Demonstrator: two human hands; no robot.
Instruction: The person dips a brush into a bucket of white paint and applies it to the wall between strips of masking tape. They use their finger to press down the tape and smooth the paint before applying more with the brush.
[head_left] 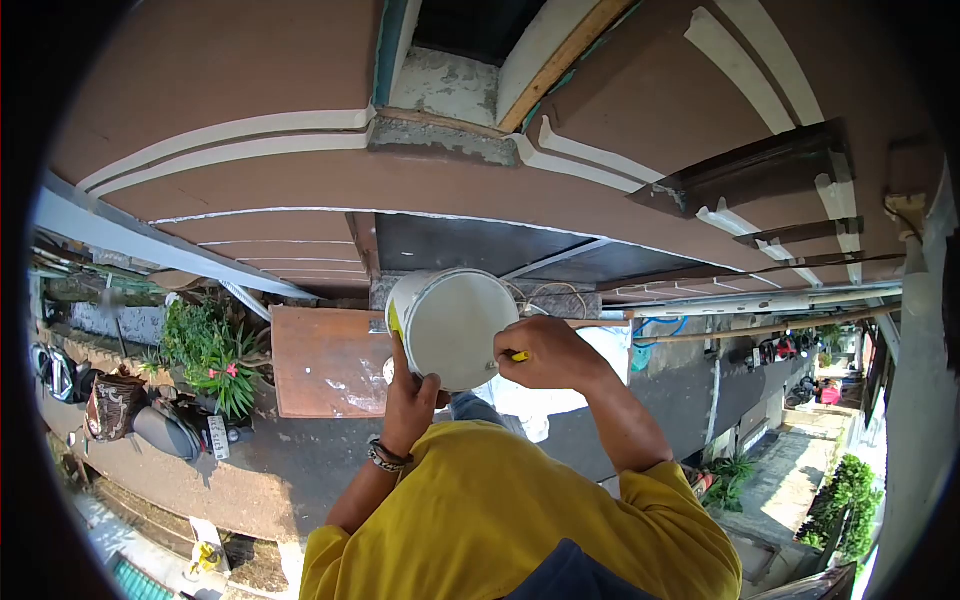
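Note:
A white plastic bucket [405, 300] is held up in front of my chest, its round mouth facing me and its inside pale. My left hand [408, 402] grips the bucket's lower left side, with a finger stretched along its outer wall. A bright yellow patch [394, 318] shows beside that finger. My right hand [548, 355] is closed at the right rim around a tool with a yellow handle [519, 356]; the handle's end sticks out of the fist, and I cannot tell what kind of tool it is.
A brown wall [290, 180] with strips of masking tape [250, 140] rises ahead, with a window opening [450, 85] in it. Below are a brown board [320, 360] and a white sheet [605, 360]. A parked motorbike [170, 430] and plants [205, 340] stand left.

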